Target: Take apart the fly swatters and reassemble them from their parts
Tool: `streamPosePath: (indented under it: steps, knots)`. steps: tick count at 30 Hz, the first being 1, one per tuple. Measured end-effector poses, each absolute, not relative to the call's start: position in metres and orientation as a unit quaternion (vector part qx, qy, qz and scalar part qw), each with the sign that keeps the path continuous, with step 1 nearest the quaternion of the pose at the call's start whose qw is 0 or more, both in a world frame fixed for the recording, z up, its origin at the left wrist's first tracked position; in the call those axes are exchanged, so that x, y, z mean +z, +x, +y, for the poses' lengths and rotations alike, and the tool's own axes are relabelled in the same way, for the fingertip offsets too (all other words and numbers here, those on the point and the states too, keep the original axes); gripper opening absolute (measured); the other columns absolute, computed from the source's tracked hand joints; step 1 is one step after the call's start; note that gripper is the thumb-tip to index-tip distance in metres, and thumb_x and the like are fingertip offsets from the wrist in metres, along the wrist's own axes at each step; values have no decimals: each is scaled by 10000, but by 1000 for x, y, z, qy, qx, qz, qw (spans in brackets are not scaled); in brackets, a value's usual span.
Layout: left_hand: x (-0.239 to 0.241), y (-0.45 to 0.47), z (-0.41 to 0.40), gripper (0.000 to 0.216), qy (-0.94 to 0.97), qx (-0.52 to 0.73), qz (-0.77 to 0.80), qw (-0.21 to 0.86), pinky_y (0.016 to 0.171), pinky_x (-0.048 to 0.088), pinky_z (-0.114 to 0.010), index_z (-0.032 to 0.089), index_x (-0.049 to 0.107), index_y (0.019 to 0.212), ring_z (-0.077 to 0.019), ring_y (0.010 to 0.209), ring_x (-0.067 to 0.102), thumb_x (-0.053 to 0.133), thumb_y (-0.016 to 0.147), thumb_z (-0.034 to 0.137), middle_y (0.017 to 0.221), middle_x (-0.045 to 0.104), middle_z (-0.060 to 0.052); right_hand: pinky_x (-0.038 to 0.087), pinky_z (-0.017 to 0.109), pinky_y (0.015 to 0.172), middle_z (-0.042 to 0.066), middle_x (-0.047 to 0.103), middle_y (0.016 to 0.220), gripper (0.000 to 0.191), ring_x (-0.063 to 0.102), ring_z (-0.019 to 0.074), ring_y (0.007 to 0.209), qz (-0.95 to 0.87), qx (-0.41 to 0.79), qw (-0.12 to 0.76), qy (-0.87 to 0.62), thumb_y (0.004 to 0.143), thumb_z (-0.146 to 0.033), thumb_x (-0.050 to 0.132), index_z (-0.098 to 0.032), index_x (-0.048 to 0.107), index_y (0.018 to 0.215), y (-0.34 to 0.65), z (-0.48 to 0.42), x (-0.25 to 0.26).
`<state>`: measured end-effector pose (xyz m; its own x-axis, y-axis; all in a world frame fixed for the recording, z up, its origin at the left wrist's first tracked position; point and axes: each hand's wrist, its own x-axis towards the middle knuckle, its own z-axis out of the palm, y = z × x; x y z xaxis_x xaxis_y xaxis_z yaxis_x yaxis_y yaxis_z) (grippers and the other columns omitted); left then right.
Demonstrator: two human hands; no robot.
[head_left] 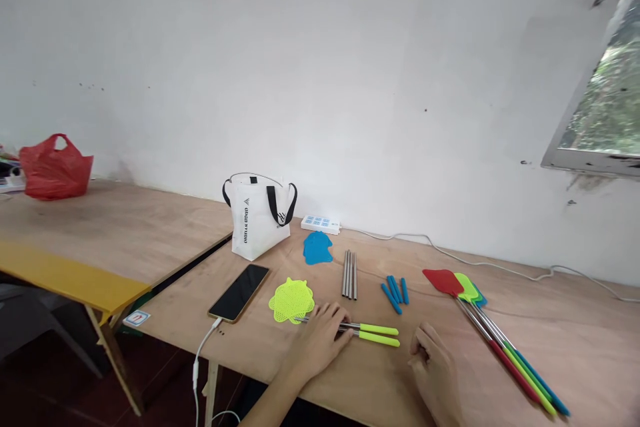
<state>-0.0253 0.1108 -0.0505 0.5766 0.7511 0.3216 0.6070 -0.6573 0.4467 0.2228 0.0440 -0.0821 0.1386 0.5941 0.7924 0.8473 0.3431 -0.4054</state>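
My left hand (pixel 323 337) lies over two metal rods with yellow-green handles (pixel 379 335), the thumb on one side and the fingers curved on the other. The rods' left ends reach a pile of yellow-green mesh fly swatter heads (pixel 291 300). To the right of those handles, my right hand (pixel 434 367) is curled closed at the table; whatever may be inside it is hidden. Beyond the hands lie several bare metal rods (pixel 350 275) and several loose blue handles (pixel 395 292). Blue swatter heads (pixel 317 248) rest farther back.
Red, green and blue assembled fly swatters (pixel 510 347) lie at right. A charging phone (pixel 240 292) and a white bag (pixel 260 220) occupy the left side. Against the wall sits a power strip (pixel 321 224) with its cable. A red plastic bag (pixel 57 170) stands on the neighbouring table.
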Motion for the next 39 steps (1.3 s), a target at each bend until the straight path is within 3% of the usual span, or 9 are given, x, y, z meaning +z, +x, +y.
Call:
streamPosePath:
  steps: [6,12,16,22,33,39]
  knots:
    - [-50,-24,110,72,876,243,393,137,945,370,-367,238,575,1051,-227,1077,547,539,1017,291,1130,622,-14,482,364,739,30,626,818,209,592,231,806,-673,-101,448,-580,913,-170,424,-275,560,793,221,47,-79]
    - [-48,-24,107,167,885,233,384,120,958,367,-364,233,542,1063,-223,1061,542,504,943,124,1122,621,-18,514,424,905,48,669,1168,211,633,253,1075,-715,-67,396,-573,992,-338,488,-303,594,1171,216,49,-84]
    - [-49,-24,107,162,877,236,406,106,954,362,-376,224,531,983,-224,1020,541,485,901,93,1062,619,-17,526,400,887,36,689,1114,156,655,239,1042,-735,-40,366,-570,985,-368,517,-294,606,1090,217,52,-93]
    - [-49,-22,109,70,867,248,424,87,959,361,-397,231,571,970,-242,1046,551,546,914,196,1064,611,-26,507,434,938,46,714,1153,171,658,257,1086,-719,-37,366,-589,972,-358,525,-287,649,1065,222,52,-96]
    - [-52,-26,117,253,858,263,422,129,949,403,-349,218,541,1012,-216,1049,545,452,868,30,1090,614,-33,524,428,872,71,736,989,239,669,264,944,-712,25,379,-591,968,-412,522,-252,692,916,249,51,-89]
    - [-52,-28,116,316,876,259,379,146,977,412,-336,228,542,1056,-213,1102,544,416,875,3,1125,618,-24,494,435,942,63,719,1103,258,656,252,1034,-724,21,344,-597,994,-431,487,-270,689,987,243,48,-87]
